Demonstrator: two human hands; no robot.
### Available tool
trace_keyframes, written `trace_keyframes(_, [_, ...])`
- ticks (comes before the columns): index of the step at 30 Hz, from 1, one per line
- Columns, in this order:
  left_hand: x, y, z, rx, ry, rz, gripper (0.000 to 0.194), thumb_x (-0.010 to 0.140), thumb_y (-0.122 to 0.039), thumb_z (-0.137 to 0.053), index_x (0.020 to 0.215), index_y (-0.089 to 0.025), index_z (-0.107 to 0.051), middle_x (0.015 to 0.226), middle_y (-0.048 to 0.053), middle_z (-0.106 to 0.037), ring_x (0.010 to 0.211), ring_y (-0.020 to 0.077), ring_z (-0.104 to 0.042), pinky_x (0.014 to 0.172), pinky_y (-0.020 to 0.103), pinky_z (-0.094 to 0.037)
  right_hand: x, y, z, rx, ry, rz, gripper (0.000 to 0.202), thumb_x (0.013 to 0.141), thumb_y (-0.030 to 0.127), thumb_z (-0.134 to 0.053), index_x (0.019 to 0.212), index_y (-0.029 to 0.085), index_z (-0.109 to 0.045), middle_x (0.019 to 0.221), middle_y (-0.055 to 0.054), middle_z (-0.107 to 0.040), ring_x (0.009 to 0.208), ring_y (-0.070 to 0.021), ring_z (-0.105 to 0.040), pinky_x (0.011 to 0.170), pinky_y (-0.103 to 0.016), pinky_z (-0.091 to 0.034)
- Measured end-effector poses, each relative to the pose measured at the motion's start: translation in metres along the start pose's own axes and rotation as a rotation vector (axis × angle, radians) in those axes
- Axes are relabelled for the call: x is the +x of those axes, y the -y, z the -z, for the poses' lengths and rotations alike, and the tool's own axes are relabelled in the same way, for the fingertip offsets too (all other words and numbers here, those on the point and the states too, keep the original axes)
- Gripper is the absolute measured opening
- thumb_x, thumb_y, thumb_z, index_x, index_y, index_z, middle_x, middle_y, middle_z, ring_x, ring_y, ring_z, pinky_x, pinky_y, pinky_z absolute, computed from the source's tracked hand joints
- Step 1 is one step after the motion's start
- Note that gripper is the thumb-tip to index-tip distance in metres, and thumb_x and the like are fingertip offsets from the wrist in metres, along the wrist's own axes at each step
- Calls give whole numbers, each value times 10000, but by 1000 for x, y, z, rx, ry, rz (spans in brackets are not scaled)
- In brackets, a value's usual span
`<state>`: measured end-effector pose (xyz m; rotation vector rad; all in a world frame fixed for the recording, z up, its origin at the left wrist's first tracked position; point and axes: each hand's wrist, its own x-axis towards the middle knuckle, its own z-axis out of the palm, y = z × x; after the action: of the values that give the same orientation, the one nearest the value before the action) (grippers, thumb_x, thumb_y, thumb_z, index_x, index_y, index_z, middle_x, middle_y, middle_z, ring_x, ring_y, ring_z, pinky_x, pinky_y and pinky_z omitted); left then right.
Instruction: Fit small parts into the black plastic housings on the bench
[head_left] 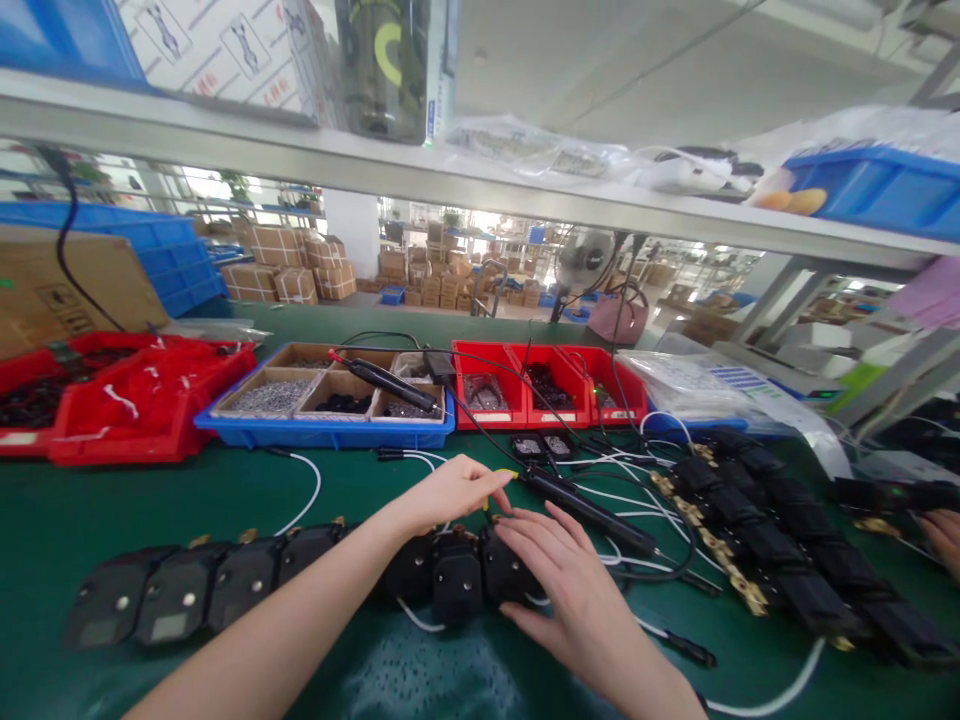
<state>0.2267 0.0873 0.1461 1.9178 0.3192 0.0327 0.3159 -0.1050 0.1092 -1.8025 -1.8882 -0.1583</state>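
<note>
Left hand (466, 488), centre frame: grip looks pinched, thumb and fingertips on a small yellow piece (506, 473). Right hand (562, 575): fingers over the top of a black housing (504, 578), thumb at its lower edge; can't tell if that grip is clamping. Housing sits just below centre on the green counter (375, 675), at the right end of a row of black housings (176, 595) running to lower left. Left forearm hides mid-row; right hand covers part of the end unit.

Clutter: black screwdriver (592, 512) lies right beside the right hand, amid white cables (634, 560). Black connector (690, 650) lower right. More black housings with brass-coloured parts (709, 535) block the right side. Another person's hand (943, 530) at the right edge.

Behind: compartmented blue tray (322, 435) with a second screwdriver (386, 382) across it, three red bins (480, 420) right of it, more red bins (139, 440) at left. Shelf (480, 178) crosses the upper frame.
</note>
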Motion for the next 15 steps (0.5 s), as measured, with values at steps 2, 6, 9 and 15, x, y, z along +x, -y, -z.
trace_keyframes(2, [-6,-11,-3,-150,12,18,688,869,-726,-312,807,-137,-663,456,-87,-284,408,80,-188,431,251,-158,3,6,4,72,-178,-63,467,874,134,-663,1310,231,-526,1204,-84,-638,1118,-248,-602,994,-446,-510])
trace_keyframes(6, [-11,-20,-14,-569,111,78,628,764,-794,-507,758,-169,-573,423,-89,-364,348,40,-163,396,218,-69,20,21,10,189,-461,-190,241,969,192,-563,1195,244,-631,1031,-66,-647,909,-193,-637,783,-297,-565])
trace_keyframes(9, [-10,-18,-21,-707,95,197,661,660,-837,-603,710,-188,-485,478,-75,-442,341,15,-221,395,189,-63,34,27,11,179,-417,-181,232,947,163,-567,1154,212,-660,1038,-84,-648,936,-216,-633,813,-333,-563])
trace_keyframes(15, [-12,-21,-27,-674,-26,244,725,566,-885,-616,689,-187,-466,498,-82,-421,368,18,-251,413,183,-68,45,29,8,224,-343,-182,208,893,95,-567,1037,193,-680,1005,-65,-658,924,-206,-622,829,-330,-543])
